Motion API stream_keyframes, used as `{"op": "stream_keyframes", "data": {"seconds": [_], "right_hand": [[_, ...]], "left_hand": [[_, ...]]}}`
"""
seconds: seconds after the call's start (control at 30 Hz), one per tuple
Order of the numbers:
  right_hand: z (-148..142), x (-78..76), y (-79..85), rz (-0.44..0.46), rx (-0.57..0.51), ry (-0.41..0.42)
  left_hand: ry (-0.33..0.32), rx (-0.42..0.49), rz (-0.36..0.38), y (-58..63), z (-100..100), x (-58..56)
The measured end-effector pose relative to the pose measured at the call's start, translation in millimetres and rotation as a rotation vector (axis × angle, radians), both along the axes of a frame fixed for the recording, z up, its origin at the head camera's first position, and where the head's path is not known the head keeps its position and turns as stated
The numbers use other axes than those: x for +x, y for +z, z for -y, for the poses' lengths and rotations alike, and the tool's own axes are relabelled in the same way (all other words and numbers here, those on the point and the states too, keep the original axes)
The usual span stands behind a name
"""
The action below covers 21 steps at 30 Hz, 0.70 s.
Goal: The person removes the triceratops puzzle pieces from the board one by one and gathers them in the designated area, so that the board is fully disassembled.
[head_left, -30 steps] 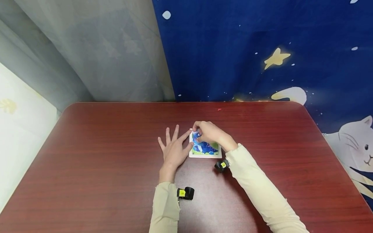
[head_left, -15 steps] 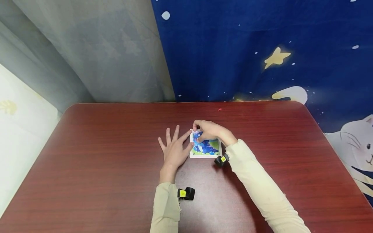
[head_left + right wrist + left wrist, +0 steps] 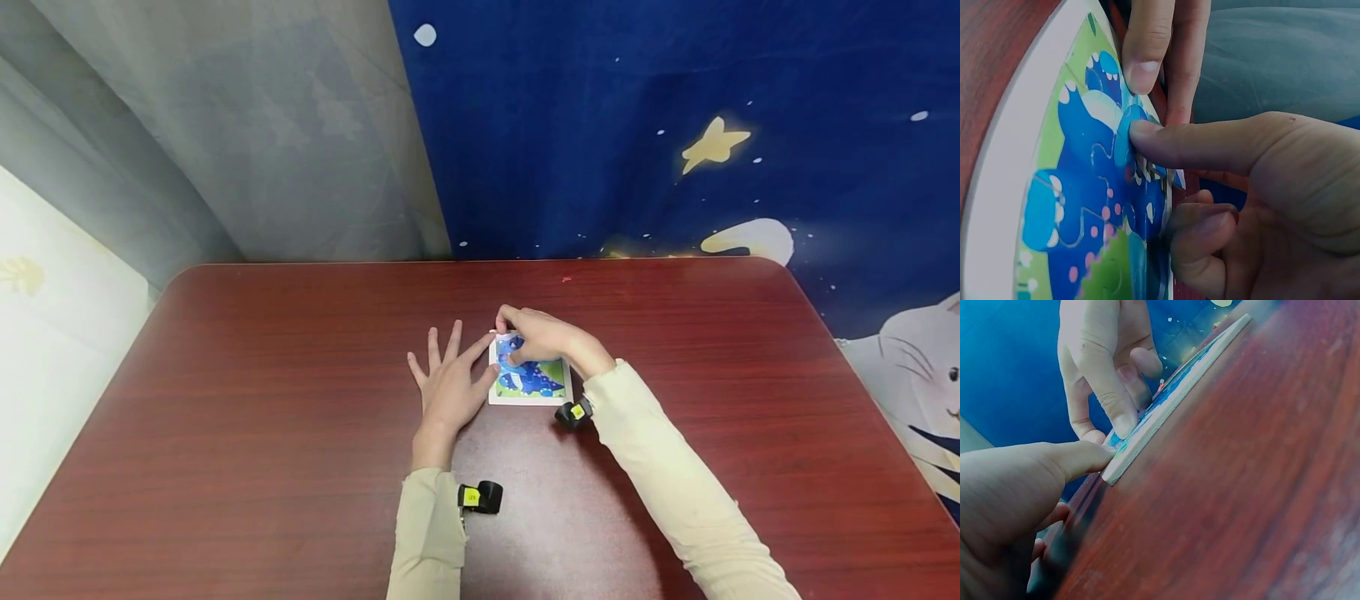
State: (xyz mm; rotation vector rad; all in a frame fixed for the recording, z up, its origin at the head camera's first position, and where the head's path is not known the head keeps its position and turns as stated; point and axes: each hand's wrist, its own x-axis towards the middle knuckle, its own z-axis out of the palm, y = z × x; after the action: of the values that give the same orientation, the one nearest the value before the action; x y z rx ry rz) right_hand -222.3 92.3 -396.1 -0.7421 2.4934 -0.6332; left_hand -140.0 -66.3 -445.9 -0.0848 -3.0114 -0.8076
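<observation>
A square jigsaw puzzle [image 3: 530,383] in a white frame, with a blue dinosaur on green, lies on the table. My left hand [image 3: 448,390] rests at its left side with fingers spread, the index finger and thumb at the frame's edge. In the left wrist view, the left thumb [image 3: 1085,457] lies on a corner of the puzzle. My right hand [image 3: 547,340] reaches over the far left part, thumb and index finger bent round a puzzle piece [image 3: 1177,179] that sits slightly tilted. The right thumb [image 3: 1154,139] touches the picture, and the other fingers are curled in.
The dark red wooden table [image 3: 262,400] extends widely around the puzzle. A small red mark [image 3: 566,279] shows near its far edge. Behind hang a grey curtain [image 3: 300,150] and a blue cloth [image 3: 562,125] with stars. Both wrists wear black camera mounts [image 3: 489,497].
My right index finger and knuckles have shifted slightly away, toward the puzzle's far edge. The thumb stays over the picture. My left hand and the puzzle keep their place.
</observation>
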Motion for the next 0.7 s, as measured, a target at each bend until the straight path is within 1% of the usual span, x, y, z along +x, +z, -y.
{"op": "stream_keyframes", "data": {"seconds": [0.1, 0.23, 0.43, 0.6, 0.7], "right_hand": [[0.0, 1.7, 0.0, -0.009, -0.01, -0.017], [-2.5, 4.8, -2.1, -0.033, -0.053, -0.056], [-8.6, 9.2, -8.8, -0.084, -0.142, -0.095], [-13.0, 9.5, -16.2, -0.089, -0.221, -0.129], [-13.2, 8.9, -21.2, -0.102, -0.243, -0.155]], "left_hand": [[0.004, 0.005, 0.001, 0.4, 0.9, -0.7], [0.007, 0.017, 0.003, 0.7, 0.9, -1.7], [0.012, 0.029, 0.0, 0.0, -0.7, -1.5], [0.013, 0.026, -0.004, 0.0, -1.4, -1.0], [0.014, 0.023, -0.001, 0.3, -0.9, -0.1]]}}
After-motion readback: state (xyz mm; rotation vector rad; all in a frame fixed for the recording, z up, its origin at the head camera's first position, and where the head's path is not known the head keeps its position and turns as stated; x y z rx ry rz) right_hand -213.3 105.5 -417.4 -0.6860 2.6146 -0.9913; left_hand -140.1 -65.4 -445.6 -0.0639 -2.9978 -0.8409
